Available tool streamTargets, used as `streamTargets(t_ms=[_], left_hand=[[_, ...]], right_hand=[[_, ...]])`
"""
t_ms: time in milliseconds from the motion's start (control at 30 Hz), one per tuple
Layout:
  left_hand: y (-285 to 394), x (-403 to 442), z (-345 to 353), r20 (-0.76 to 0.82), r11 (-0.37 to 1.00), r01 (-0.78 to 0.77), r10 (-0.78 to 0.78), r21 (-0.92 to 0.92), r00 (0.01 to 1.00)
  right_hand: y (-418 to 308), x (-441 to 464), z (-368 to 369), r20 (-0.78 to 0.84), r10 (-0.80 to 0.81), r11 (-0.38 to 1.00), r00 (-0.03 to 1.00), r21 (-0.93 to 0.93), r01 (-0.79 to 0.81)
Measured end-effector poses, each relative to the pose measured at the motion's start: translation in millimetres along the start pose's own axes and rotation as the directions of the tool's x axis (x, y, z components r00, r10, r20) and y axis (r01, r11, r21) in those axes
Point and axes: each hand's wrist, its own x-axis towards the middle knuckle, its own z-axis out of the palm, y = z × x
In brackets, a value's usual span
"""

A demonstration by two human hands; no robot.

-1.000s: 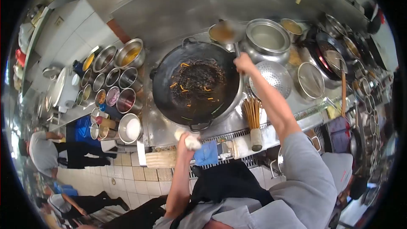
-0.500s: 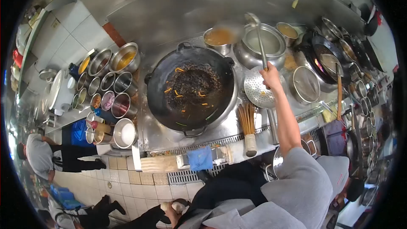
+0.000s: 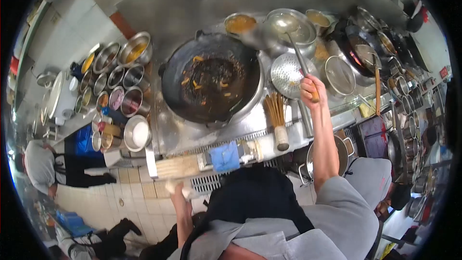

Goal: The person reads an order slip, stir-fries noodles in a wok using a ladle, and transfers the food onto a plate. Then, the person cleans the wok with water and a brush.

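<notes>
My right hand [image 3: 314, 91] is closed around the wooden handle end of a ladle [image 3: 299, 57]. The ladle's bowl lies over the large steel pot [image 3: 308, 36] at the back. To the left sits a black wok [image 3: 175, 82] with dark liquid and several orange strips. My left hand [image 3: 181, 201], low near the counter's front edge, grips a pale cloth [image 3: 177, 188], blurred by motion. Just left of my right hand is a perforated skimmer [image 3: 288, 73], and a bamboo brush [image 3: 276, 115] stands nearer to me.
Steel bowls and tubs of ingredients [image 3: 132, 101] line the left side. A mesh strainer [image 3: 340, 76] and a burner with woks [image 3: 353, 43] are on the right. A blue cloth [image 3: 224, 157] hangs on the front rail. Co-workers [image 3: 41, 163] stand at left; another person's sleeve [image 3: 370, 178] is at right.
My right hand has drawn back toward me, with the ladle's bowl still above the pot. My left hand has risen toward the counter with the cloth. The whole view has shifted slightly.
</notes>
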Motion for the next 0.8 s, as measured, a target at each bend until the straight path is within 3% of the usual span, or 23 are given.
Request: streamTargets(t_ms=[33, 67, 133, 267, 367, 500, 600, 700, 767, 800], left_hand=[[6, 1, 7, 0.051, 0.999, 0.034, -0.033, -0.024, 0.998], [9, 1, 11, 0.095, 0.996, 0.071, -0.066, -0.05, 0.993], [8, 6, 24, 0.119, 0.999, -0.052, 0.05, 0.016, 0.992], [22, 0, 49, 0.218, 0.998, -0.046, 0.035, 0.045, 0.975], [23, 0, 52, 0.211, 0.998, -0.032, 0.019, 0.057, 0.977], [25, 5, 49, 0.175, 0.997, -0.035, 0.023, 0.067, 0.984], [24, 6, 44, 0.152, 0.996, -0.078, 0.069, 0.05, 0.986], [25, -5, 39, 0.078, 0.995, -0.089, 0.085, 0.051, 0.993], [27, -15, 30, 0.011, 0.998, -0.014, 0.013, 0.062, 1.0], [25, -20, 24, -0.024, 0.998, -0.021, 0.022, 0.054, 0.999]], right_hand=[[9, -14, -7, 0.284, 0.146, 0.989, 0.948, -0.052, -0.136], [21, -29, -5, 0.252, 0.068, 0.994, 0.965, 0.068, -0.088], [44, -72, 26, 0.073, 0.047, 0.987, 0.996, 0.152, -0.058], [61, -140, 53, -0.143, 0.079, 0.991, 0.987, -0.096, -0.093], [60, -173, 88, -0.35, 0.014, 0.866, 0.937, -0.464, -0.186], [40, -194, 114, -0.39, 0.029, 0.709, 0.92, -0.641, -0.294], [27, -167, 92, -0.374, -0.172, 0.588, 0.911, -0.781, -0.209], [16, -94, 72, -0.224, -0.346, 0.387, 0.911, -0.919, -0.079], [-1, -31, 50, -0.104, -0.422, 0.052, 0.9, -0.995, -0.091], [-25, 11, 8, 0.028, -0.501, -0.209, 0.865, -0.974, -0.09]])
